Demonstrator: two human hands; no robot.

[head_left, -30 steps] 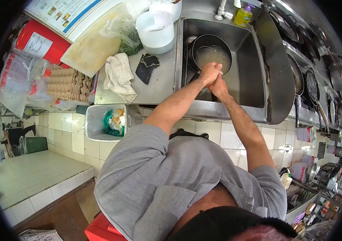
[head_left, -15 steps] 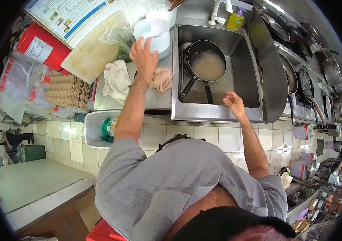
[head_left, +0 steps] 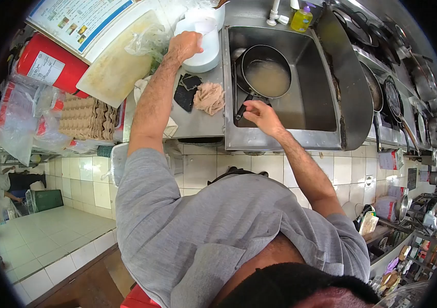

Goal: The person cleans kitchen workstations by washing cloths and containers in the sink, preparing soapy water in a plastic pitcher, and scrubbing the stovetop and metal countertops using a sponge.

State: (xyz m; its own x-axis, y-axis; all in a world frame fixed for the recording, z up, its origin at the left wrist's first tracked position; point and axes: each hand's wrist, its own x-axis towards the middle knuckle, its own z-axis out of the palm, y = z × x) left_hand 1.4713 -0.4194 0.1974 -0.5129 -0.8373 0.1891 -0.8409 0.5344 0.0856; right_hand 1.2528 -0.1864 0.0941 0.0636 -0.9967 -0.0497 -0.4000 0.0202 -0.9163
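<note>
My left hand (head_left: 185, 46) is closed at the near rim of a white plastic tub (head_left: 201, 60) on the counter left of the sink. My right hand (head_left: 263, 117) reaches over the sink's front edge, its fingers curled around the handle of a dark frying pan. Cloudy, tan water stands in this frying pan (head_left: 267, 78). A second pan lies partly hidden beneath it, and its black handle (head_left: 240, 111) points toward me. Both are inside the metal sink (head_left: 311, 102).
Beside the sink lie a crumpled beige cloth (head_left: 210, 98) and a black scouring pad (head_left: 183, 97). Yellow dish soap (head_left: 301, 19) stands by the faucet (head_left: 275, 14). A cutting board (head_left: 118, 59), egg trays (head_left: 86, 118) and a fire extinguisher (head_left: 49, 64) are at left.
My right hand has moved left onto the frying pan's handle. My left hand's spread fingers have closed at the tub's rim. The black scouring pad has come into sight.
</note>
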